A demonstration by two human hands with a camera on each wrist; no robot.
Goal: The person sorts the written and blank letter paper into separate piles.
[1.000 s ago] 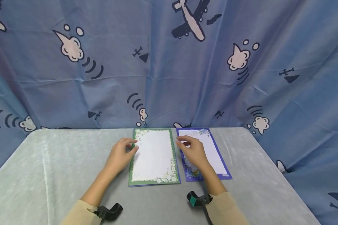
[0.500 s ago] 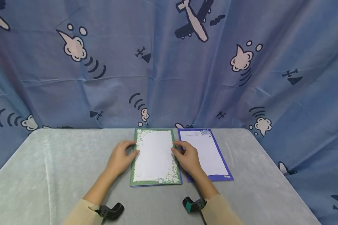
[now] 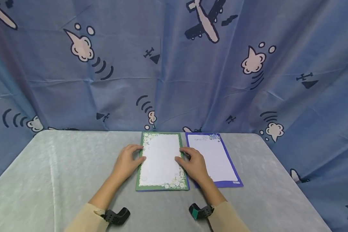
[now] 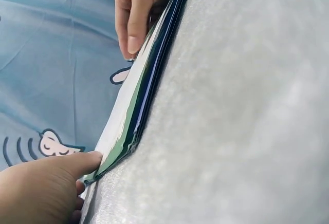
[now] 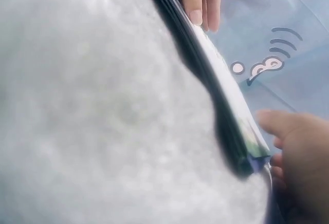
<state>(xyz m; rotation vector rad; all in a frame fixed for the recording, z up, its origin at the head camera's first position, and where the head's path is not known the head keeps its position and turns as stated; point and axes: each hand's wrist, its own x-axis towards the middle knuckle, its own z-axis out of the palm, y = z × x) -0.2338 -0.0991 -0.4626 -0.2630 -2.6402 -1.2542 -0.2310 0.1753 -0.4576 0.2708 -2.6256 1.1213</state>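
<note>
A stack of letter paper (image 3: 160, 164) lies flat at the middle of the table's far side. Its top sheet is white with a green flowered border, and blue and dark layers show along its side in the left wrist view. My left hand (image 3: 126, 163) holds the left edge, thumb over the top sheet and fingers at the side. At the opposite edge, my right hand (image 3: 195, 165) has its thumb over the border and its fingers against the side; their tips are partly hidden. To the right lies a purple-bordered sheet (image 3: 218, 162), partly covered by the right hand and wrist.
The table (image 3: 84, 154) has a pale grey cloth over it. Behind its far edge hangs a blue curtain (image 3: 174, 96) printed with planes and clouds. Each wrist wears a black camera mount, the left one (image 3: 116, 216) low over the cloth.
My right hand has moved left from over the purple-bordered sheet to the stack's right edge. My left hand stays at the left edge. The whole view has shifted slightly.
</note>
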